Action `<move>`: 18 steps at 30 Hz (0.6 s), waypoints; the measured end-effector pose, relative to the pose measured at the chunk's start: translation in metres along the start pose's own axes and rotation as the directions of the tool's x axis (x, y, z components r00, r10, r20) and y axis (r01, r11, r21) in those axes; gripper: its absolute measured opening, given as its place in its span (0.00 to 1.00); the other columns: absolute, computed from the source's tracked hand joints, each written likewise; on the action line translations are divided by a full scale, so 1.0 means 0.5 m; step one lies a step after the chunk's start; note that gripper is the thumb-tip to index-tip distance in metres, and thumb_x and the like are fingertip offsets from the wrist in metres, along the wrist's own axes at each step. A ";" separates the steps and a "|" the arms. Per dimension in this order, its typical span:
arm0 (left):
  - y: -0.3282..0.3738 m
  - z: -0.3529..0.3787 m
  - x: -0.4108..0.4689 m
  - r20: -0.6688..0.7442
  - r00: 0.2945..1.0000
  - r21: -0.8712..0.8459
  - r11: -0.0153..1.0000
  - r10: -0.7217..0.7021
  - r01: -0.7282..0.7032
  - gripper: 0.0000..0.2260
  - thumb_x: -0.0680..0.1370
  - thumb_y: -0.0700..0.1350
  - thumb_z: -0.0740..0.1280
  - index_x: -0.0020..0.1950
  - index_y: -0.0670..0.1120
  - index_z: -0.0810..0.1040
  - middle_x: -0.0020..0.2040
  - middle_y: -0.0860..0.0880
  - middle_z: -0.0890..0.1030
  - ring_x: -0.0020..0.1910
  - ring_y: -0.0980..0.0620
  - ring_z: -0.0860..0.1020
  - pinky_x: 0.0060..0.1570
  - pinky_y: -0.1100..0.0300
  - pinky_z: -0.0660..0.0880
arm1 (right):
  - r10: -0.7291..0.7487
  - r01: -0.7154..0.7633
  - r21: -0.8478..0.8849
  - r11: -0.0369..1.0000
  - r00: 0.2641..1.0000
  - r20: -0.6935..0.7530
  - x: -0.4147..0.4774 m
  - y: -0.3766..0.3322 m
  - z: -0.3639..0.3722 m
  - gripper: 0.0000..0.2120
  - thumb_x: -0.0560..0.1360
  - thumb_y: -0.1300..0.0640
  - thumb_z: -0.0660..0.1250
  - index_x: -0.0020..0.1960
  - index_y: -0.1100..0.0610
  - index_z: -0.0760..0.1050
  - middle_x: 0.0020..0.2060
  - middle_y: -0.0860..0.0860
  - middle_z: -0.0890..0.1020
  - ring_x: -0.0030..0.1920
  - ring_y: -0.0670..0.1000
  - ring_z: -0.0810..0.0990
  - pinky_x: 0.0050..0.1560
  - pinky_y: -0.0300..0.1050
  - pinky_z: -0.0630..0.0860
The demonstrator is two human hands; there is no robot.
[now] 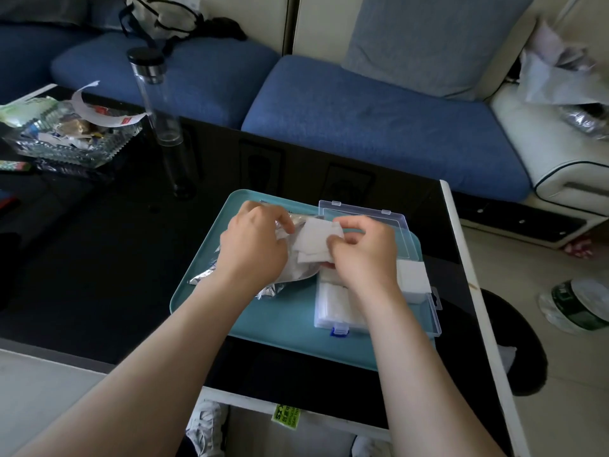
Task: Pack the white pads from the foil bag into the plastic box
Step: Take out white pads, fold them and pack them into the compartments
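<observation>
The foil bag (293, 273) lies crumpled on a teal tray (263, 311) and is gripped near its mouth by the left hand (253, 240), fingers curled over the foil. A small bunch of white pads (314, 240) is pinched between thumb and fingertips of the right hand (362, 250), just outside the bag opening and above the left edge of the plastic box (435, 321). How many pads are in the bunch cannot be told. The box sits open on the right part of the tray, its clear lid (362, 214) folded back; packed pads (336, 301) are seen in the near compartment and another stack (413, 278) at the right side.

The pads are judged to be very light, soft and limp, likely to fan apart or droop if held by 1 corner only. A flat pinch across the middle of the bunch, with the edges squared, is advised, so that they can be laid down as 1 stack. The bag is thin and crinkly and is best held at the rim.
</observation>
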State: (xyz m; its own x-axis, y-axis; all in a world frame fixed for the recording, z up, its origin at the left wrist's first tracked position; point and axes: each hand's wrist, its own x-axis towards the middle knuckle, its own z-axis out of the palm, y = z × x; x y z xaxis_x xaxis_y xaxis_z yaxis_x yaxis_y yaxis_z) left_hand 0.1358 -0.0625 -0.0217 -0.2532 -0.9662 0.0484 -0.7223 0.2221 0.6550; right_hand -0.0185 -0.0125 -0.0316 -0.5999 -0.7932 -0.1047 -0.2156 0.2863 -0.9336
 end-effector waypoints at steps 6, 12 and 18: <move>0.037 0.013 -0.003 -0.077 0.982 0.047 0.983 -0.175 0.179 0.10 0.82 0.51 0.62 0.51 0.54 0.84 0.58 0.47 0.79 0.62 0.38 0.74 0.72 0.36 0.64 | -0.025 0.021 0.135 0.991 0.999 0.023 -0.006 -0.010 -0.043 0.16 0.79 0.66 0.69 0.55 0.45 0.79 0.42 0.45 0.88 0.45 0.46 0.88 0.45 0.49 0.87; 0.093 0.018 -0.018 -0.260 0.964 -0.238 0.963 0.063 -0.127 0.27 0.86 0.51 0.57 0.27 0.49 0.59 0.29 0.51 0.66 0.36 0.47 0.71 0.42 0.51 0.64 | -0.069 0.055 0.337 0.940 0.997 0.030 -0.020 -0.040 -0.085 0.15 0.81 0.64 0.69 0.60 0.45 0.80 0.47 0.45 0.89 0.49 0.48 0.88 0.52 0.54 0.87; 0.139 0.038 -0.026 -0.095 0.995 -0.666 0.743 -0.003 -0.062 0.22 0.87 0.50 0.62 0.39 0.36 0.74 0.33 0.45 0.74 0.35 0.51 0.74 0.33 0.51 0.74 | -0.030 0.030 0.396 0.918 1.000 -0.007 -0.023 -0.043 -0.123 0.15 0.79 0.66 0.69 0.60 0.49 0.81 0.44 0.46 0.89 0.48 0.48 0.89 0.53 0.56 0.86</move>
State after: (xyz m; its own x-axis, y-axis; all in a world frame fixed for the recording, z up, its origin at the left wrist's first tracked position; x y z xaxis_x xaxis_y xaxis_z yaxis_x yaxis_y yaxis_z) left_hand 0.0767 -0.0322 0.0087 -0.1886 -0.9749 0.1183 -0.0925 0.1375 0.9862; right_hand -0.0543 0.0233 0.0110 -0.5990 -0.7973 -0.0744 0.0890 0.0261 -0.9957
